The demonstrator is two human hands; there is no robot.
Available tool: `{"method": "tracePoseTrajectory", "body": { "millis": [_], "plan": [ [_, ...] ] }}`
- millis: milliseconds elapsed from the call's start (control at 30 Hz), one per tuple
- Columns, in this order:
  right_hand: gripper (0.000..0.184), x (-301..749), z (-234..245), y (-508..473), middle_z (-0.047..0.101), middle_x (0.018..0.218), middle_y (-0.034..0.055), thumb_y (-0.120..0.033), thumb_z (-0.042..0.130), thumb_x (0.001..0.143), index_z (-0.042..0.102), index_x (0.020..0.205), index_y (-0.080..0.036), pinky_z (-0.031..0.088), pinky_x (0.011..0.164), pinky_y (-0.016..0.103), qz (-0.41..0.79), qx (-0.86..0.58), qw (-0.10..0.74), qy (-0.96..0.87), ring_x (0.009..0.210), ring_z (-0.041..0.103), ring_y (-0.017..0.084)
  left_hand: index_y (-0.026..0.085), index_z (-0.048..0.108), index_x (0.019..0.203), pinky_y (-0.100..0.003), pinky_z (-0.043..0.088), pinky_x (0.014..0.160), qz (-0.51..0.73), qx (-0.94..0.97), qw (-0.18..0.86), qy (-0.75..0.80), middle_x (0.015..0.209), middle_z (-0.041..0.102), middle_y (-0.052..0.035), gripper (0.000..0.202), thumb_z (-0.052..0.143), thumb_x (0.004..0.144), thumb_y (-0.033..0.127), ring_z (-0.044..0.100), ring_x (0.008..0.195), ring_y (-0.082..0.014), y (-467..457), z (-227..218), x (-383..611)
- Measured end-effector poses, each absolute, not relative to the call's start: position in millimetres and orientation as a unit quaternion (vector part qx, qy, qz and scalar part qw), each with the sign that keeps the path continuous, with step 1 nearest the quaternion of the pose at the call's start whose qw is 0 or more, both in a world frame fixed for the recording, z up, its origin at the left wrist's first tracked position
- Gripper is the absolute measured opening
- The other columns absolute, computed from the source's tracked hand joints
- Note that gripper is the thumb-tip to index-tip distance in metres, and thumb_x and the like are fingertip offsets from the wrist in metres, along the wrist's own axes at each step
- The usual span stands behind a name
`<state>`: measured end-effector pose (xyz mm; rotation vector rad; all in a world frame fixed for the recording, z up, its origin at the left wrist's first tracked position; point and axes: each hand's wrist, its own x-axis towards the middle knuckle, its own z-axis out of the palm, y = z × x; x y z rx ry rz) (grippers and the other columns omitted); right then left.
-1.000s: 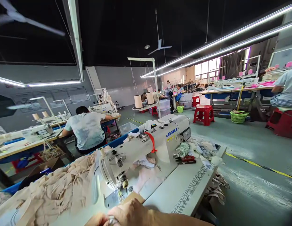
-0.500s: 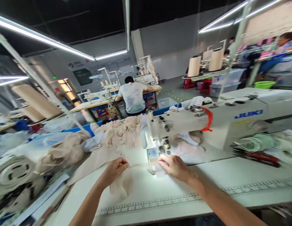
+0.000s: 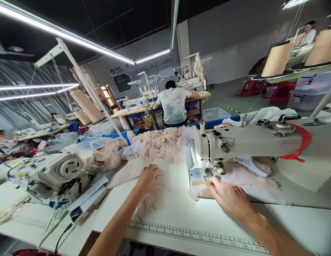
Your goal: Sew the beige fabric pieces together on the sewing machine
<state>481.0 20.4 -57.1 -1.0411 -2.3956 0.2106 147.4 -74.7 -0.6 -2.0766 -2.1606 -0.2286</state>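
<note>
My left hand (image 3: 148, 179) lies on the sewing table with its fingers stretched out, touching the edge of a pale pink fabric piece (image 3: 126, 174). Below it, a sheer beige fabric piece (image 3: 148, 206) rests on the white tabletop. My right hand (image 3: 232, 197) is at the sewing machine's (image 3: 205, 149) needle area, its fingers bent and closed. What those fingertips hold, if anything, is hidden. Close to them is a brown plate (image 3: 205, 192) with a bit of translucent material at its left end. The machine's lamp lights this spot.
Crumpled pink fabric (image 3: 160, 142) is heaped behind the machine bed. A second machine head (image 3: 61, 170) stands at left, near a white box (image 3: 88, 202). A ruler strip (image 3: 197, 234) runs along the front edge. A person (image 3: 172, 103) sits farther back.
My left hand has moved away from the sheer fabric, forward to the pink piece, and its fingers have straightened. My right hand stays by the needle. The view has turned left.
</note>
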Motion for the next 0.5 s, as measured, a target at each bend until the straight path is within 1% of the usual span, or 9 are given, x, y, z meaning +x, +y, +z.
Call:
{"method": "tracePoseTrajectory", "body": {
  "millis": [67, 100, 200, 267, 367, 433, 500],
  "plan": [
    [0.015, 483.5, -56.2, 21.0, 0.064, 0.066, 0.0025, -0.025, 0.042, 0.098, 0.051, 0.085, -0.027, 0.027, 0.05, 0.035, 0.079, -0.386, 0.248, -0.885, 0.052, 0.059, 0.022, 0.021, 0.071, 0.108, -0.035, 0.053, 0.09, -0.068, -0.698, 0.059, -0.71, 0.113, 0.072, -0.0068, 0.034, 0.051, 0.09, 0.001, 0.065, 0.109, -0.0216, -67.6, -4.0, 145.7],
    [0.016, 484.3, -55.3, 20.8, 0.065, 0.067, 0.0025, -0.025, 0.042, 0.098, 0.051, 0.085, -0.027, 0.027, 0.051, 0.035, 0.078, -0.386, 0.243, -0.887, 0.053, 0.059, 0.022, 0.02, 0.071, 0.107, -0.034, 0.054, 0.09, -0.077, -0.697, 0.06, -0.71, 0.112, 0.073, -0.0071, 0.032, 0.05, 0.091, 0.002, 0.065, 0.107, -0.0213, -65.6, -5.9, 144.6],
    [0.019, 485.2, -51.8, 19.1, 0.064, 0.067, 0.0025, -0.024, 0.042, 0.098, 0.053, 0.084, -0.026, 0.027, 0.053, 0.036, 0.075, -0.38, 0.235, -0.891, 0.054, 0.059, 0.021, 0.02, 0.073, 0.096, -0.034, 0.054, 0.088, -0.131, -0.689, 0.073, -0.709, 0.103, 0.074, -0.0075, 0.023, 0.051, 0.097, 0.014, 0.065, 0.099, -0.0207, -63.9, -11.9, 142.3],
    [0.019, 485.8, -49.5, 17.8, 0.065, 0.068, 0.003, -0.022, 0.043, 0.098, 0.055, 0.084, -0.026, 0.028, 0.054, 0.036, 0.076, -0.379, 0.233, -0.892, 0.055, 0.059, 0.02, 0.021, 0.072, 0.086, -0.033, 0.054, 0.084, -0.168, -0.675, 0.074, -0.715, 0.095, 0.074, -0.0073, 0.025, 0.05, 0.099, 0.021, 0.065, 0.094, -0.0207, -63.9, -16.0, 143.3],
    [0.02, 488.0, -45.1, 17.4, 0.069, 0.071, 0.0038, -0.021, 0.044, 0.098, 0.059, 0.086, -0.025, 0.031, 0.055, 0.036, 0.087, -0.389, 0.223, -0.89, 0.057, 0.061, 0.019, 0.021, 0.067, 0.076, -0.032, 0.053, 0.081, -0.247, -0.634, 0.047, -0.731, 0.087, 0.074, -0.0067, 0.026, 0.051, 0.096, 0.025, 0.065, 0.091, -0.0216, -62.2, -19.6, 146.6],
    [0.022, 490.6, -39.9, 17.9, 0.07, 0.074, 0.004, -0.022, 0.043, 0.099, 0.062, 0.088, -0.025, 0.036, 0.055, 0.035, 0.093, -0.388, 0.225, -0.889, 0.059, 0.063, 0.02, 0.021, 0.065, 0.076, -0.031, 0.053, 0.078, -0.313, -0.601, 0.025, -0.735, 0.088, 0.074, -0.0066, 0.025, 0.051, 0.094, 0.031, 0.067, 0.09, -0.0217, -61.2, -16.4, 145.4],
    [0.026, 493.4, -33.3, 18.4, 0.071, 0.079, 0.0042, -0.023, 0.04, 0.1, 0.064, 0.089, -0.024, 0.042, 0.057, 0.034, 0.095, -0.367, 0.251, -0.891, 0.063, 0.065, 0.02, 0.021, 0.064, 0.081, -0.03, 0.053, 0.072, -0.364, -0.568, 0.018, -0.738, 0.087, 0.074, -0.007, 0.029, 0.047, 0.095, 0.04, 0.068, 0.085, -0.0219, -63.4, -5.8, 138.8]
  ]
}}
